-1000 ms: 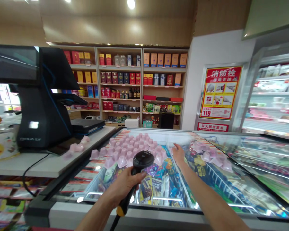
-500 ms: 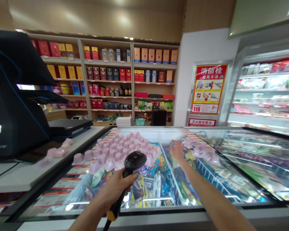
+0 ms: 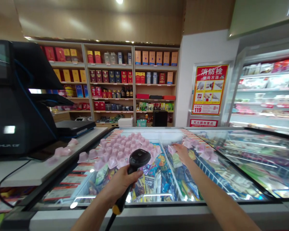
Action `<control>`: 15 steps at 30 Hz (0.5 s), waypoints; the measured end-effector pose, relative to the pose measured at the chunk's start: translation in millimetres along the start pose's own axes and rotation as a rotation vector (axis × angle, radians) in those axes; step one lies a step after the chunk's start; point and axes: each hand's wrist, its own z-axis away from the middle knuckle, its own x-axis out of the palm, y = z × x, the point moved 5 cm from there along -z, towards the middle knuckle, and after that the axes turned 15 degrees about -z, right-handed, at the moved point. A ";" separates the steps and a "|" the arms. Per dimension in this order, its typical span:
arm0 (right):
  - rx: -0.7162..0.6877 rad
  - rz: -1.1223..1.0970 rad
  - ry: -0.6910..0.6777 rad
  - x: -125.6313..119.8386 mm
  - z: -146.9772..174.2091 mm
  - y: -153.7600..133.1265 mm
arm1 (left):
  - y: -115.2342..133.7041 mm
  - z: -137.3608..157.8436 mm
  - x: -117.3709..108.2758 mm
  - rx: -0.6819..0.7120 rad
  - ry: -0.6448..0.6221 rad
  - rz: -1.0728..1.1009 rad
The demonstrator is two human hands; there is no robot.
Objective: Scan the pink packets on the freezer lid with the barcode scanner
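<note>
My left hand [image 3: 125,183] is wrapped round the handle of a black barcode scanner [image 3: 139,158] with yellow trim, its head tilted forward above the freezer glass. A cable runs down from the handle's base. Farther off, my right hand [image 3: 183,152] is closed on a small translucent pink cup [image 3: 171,149] at its fingertips. Just to its right lies a smaller group of similar pink cups [image 3: 202,148]. A large cluster of pink cups [image 3: 115,149] spreads over the glass left of centre, beyond the scanner.
Beneath the freezer's glass lid [image 3: 69,189] are wire baskets of colourful packets [image 3: 156,184]. A black checkout machine [image 3: 26,106] stands on the left counter [image 3: 16,175], beside a few more pink cups [image 3: 62,150]. Shelves of boxes [image 3: 110,77] line the back wall; a lit fridge [image 3: 267,93] is right.
My right hand has closed on a pink cup, which now shows at its fingertips. The scanner has shifted slightly right in view, still in my left hand. The whole view has turned a little left.
</note>
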 end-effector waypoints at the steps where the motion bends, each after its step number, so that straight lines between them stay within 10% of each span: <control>1: 0.035 -0.111 -0.048 12.5 3.4 -2.8 | 2.3 3.1 -0.9 0.006 0.007 -0.001; 7: 0.246 -0.726 -0.161 53.0 21.1 -26.6 | 6.3 16.5 1.0 0.089 -0.053 -0.011; 15: 0.194 -0.547 -0.149 52.4 36.0 -23.4 | 4.6 21.1 -1.7 0.078 -0.049 0.038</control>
